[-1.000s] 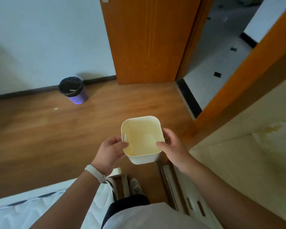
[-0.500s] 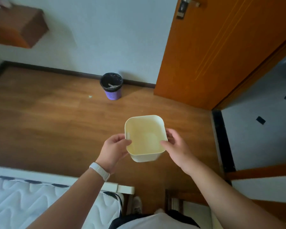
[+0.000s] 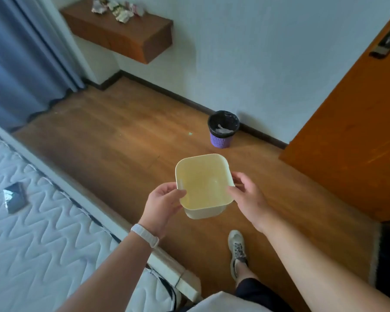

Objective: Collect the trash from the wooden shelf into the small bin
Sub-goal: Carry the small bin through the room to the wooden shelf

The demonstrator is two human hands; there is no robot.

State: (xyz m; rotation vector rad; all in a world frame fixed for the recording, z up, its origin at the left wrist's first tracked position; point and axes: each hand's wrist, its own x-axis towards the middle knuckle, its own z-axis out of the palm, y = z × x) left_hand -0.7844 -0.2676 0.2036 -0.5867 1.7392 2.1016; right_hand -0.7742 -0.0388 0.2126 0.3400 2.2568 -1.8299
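Observation:
I hold a small cream square bin point(image 3: 204, 185) in front of me with both hands; nothing lies inside it. My left hand point(image 3: 162, 204) grips its left rim and my right hand point(image 3: 247, 195) grips its right rim. A wooden shelf point(image 3: 124, 37) hangs on the wall at the far upper left. Several crumpled pieces of trash point(image 3: 118, 10) lie on top of it, well away from the bin.
A purple wastebasket point(image 3: 222, 129) with a black liner stands on the wood floor by the wall. A white mattress point(image 3: 38, 233) fills the lower left, with a small dark packet point(image 3: 14, 197) on it. A blue curtain point(image 3: 16, 64) hangs at left, an orange door point(image 3: 356, 122) at right.
My view has swung left: the door slid to the right edge, and the shelf with its trash, the curtain and the mattress came into view. Both hands keep holding the bin.

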